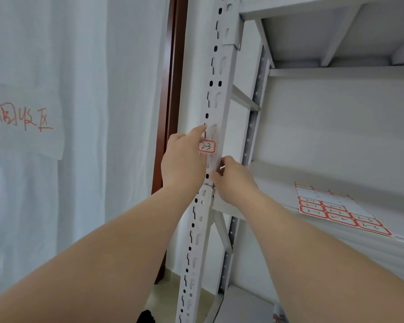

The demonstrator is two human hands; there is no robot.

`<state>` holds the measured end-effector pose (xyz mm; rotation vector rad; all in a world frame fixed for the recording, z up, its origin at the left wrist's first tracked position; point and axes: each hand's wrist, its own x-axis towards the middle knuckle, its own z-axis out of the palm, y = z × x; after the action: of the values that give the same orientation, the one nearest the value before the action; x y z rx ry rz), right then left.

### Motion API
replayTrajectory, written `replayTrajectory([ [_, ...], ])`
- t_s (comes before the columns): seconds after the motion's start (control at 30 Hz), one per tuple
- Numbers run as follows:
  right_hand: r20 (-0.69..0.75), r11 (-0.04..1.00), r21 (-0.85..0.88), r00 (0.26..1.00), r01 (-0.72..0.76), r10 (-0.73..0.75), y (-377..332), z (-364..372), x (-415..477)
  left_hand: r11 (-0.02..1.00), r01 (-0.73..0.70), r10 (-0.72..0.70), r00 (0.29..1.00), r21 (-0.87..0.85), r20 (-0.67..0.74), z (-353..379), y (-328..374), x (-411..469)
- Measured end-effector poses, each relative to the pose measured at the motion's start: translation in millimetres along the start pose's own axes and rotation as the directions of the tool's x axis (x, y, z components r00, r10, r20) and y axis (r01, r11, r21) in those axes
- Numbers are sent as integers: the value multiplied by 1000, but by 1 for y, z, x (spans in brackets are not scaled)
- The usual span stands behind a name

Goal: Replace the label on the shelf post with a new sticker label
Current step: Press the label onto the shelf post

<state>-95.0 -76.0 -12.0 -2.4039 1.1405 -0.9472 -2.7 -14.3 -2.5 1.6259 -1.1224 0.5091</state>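
Note:
The white slotted shelf post [216, 89] runs up the middle of the head view. A red-bordered sticker label [207, 146] marked "2-3" is stuck on its front face. My left hand [184, 159] holds the post from the left, thumb pointing up along the face beside the label, touching its left edge; the fingers are hidden behind the post. My right hand [233, 180] is just below the label, thumb on the front face and fingers curled round the post's right edge. A sheet of red-bordered sticker labels [336, 210] lies on the shelf to the right.
A white metal shelf board [278, 180] joins the post at hand height, with another shelf [336, 71] above. A white curtain with a paper sign [23, 120] in red writing hangs at the left. A brown door frame [170, 89] stands behind the post.

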Motion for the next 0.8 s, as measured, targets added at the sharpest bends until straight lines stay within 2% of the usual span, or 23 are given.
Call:
replayTrajectory([
  [0.47,26,1000,0,1000,12,-12,3,-1,4,999,0,4,996,43,-87,9,-1,2],
  [0.63,23,1000,-1,1000,12,-12,4,-2,3,998,-46,46,999,39,-23,10,-5,3],
  [0.8,14,1000,-18,1000,20,-20,5,-1,2,996,-61,60,998,-61,-19,8,-8,3],
])
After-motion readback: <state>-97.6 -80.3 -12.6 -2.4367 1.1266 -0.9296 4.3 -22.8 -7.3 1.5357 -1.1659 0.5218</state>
